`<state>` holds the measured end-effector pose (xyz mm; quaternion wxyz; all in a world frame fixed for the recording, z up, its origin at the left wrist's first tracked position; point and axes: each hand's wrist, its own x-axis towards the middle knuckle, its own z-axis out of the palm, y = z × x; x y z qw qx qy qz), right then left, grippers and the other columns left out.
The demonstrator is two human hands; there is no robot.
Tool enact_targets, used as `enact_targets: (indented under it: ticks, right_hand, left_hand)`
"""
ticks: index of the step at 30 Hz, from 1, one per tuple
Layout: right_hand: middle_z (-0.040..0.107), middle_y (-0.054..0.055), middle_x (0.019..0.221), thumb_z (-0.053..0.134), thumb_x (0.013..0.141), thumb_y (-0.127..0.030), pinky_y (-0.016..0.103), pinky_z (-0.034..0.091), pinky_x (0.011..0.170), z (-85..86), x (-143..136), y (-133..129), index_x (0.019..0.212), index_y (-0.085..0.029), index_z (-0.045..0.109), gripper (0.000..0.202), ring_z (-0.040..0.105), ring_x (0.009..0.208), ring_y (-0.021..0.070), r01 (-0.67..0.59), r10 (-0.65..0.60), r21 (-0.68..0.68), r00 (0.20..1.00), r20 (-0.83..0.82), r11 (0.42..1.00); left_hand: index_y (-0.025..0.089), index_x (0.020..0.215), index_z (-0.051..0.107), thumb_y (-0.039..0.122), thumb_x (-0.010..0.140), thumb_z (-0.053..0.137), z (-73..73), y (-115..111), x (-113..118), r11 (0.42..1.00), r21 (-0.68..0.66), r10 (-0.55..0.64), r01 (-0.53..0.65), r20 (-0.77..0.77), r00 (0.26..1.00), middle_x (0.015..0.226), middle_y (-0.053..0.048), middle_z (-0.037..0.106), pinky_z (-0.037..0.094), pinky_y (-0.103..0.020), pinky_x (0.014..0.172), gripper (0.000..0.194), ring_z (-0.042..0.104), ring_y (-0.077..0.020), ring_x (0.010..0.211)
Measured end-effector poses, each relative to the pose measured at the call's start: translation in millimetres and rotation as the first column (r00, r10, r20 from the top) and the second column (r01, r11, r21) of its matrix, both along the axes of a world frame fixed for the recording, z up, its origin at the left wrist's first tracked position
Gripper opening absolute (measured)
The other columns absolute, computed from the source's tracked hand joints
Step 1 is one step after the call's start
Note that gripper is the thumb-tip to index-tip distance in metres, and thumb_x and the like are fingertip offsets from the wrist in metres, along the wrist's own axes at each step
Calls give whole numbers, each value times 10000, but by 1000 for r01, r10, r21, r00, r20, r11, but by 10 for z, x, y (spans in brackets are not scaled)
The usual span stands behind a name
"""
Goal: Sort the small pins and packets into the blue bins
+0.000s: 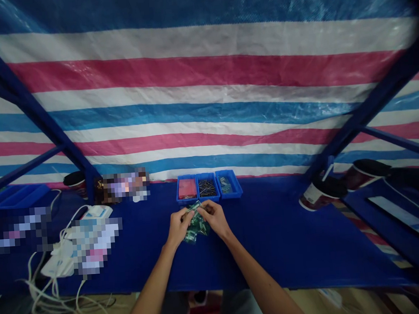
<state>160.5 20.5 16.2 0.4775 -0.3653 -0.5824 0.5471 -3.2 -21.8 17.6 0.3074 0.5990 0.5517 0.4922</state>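
Both of my hands meet over the blue table, just in front of three small blue bins. My left hand (179, 225) pinches the left side of a small green plastic packet (196, 226), and my right hand (215, 217) grips its upper right side. The packet hangs down between them, crinkled and shiny; its contents cannot be made out. Beyond the hands, the left bin (187, 188) holds pink-red pieces, the middle bin (207, 187) dark screw-like metal parts, and the right bin (228, 184) small clear or greenish packets.
A white power strip (61, 261) with tangled cables lies at the left. Lidded cups (313, 195) stand at the right, near a phone-like slab (403, 216). Blue frame bars slope up on both sides before a striped tarp (204, 72).
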Motion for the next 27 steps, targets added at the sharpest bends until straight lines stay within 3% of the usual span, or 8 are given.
enact_targets:
  ticks: [6, 23, 27]
  right_hand:
    - [658, 26, 744, 673, 828, -511, 261, 469, 627, -107, 26, -33, 830, -163, 682, 348, 584, 656, 161, 29, -30, 42, 999, 40, 999]
    - [605, 3, 691, 640, 864, -492, 237, 424, 574, -72, 14, -101, 853, -153, 665, 340, 524, 594, 128, 63, -68, 89, 996, 51, 994]
    - [477, -69, 595, 681, 847, -428, 220, 361, 506, 39, 86, -138, 1044, -176, 608, 329, 425, 515, 103, 193, -209, 168, 974, 82, 967]
  left_hand:
    - [170, 558, 505, 452, 905, 567, -14, 0, 6, 1000, 20, -14, 15, -49, 999, 474, 38, 490, 324, -225, 535, 452, 450, -104, 471]
    - [167, 570, 511, 445, 907, 564, -27, 6, 4, 1000, 11, -12, 13, -74, 997, 475, 48, 484, 320, -220, 542, 439, 443, -98, 476]
    - [166, 577, 496, 445, 913, 554, -8, 0, -7, 1000, 16, 14, -14, -44, 999, 485, 49, 469, 318, -217, 546, 441, 445, -98, 490]
